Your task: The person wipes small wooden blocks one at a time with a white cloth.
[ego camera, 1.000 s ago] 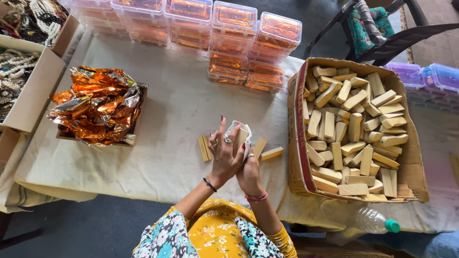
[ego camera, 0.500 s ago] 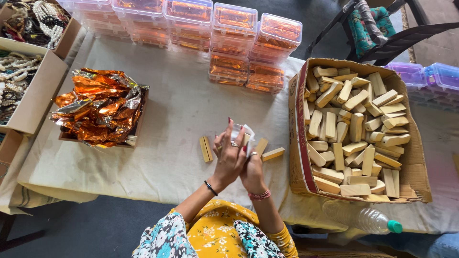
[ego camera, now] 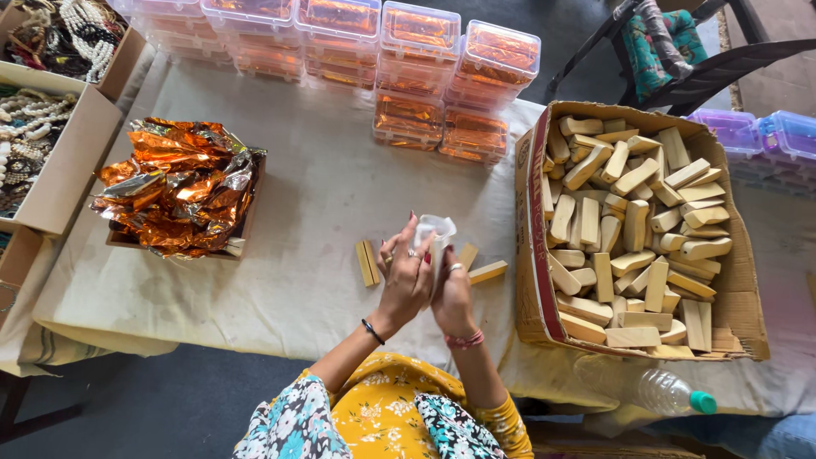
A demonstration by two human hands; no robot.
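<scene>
My left hand (ego camera: pixel 403 274) and my right hand (ego camera: pixel 454 293) are pressed together above the cloth-covered table (ego camera: pixel 314 195). Between them they hold a small clear plastic pouch (ego camera: pixel 435 231) with a pale wooden block inside, mostly hidden by my fingers. Three loose wooden blocks lie on the cloth around my hands: one to the left (ego camera: pixel 366 263), one just right of the pouch (ego camera: pixel 467 255), one further right (ego camera: pixel 487 272).
A cardboard box (ego camera: pixel 531 246) full of wooden blocks stands at the right. Orange foil wrappers (ego camera: pixel 174 187) fill a box at left. Stacked clear plastic cases (ego camera: pixel 408 59) line the far edge. Boxes of bead jewellery (ego camera: pixel 38 119) sit far left. A plastic bottle (ego camera: pixel 654 391) lies near right.
My hands have closed more tightly round the pouch, and the block has slid deeper into it, so less wood shows above my fingers. My left fingers have folded down.
</scene>
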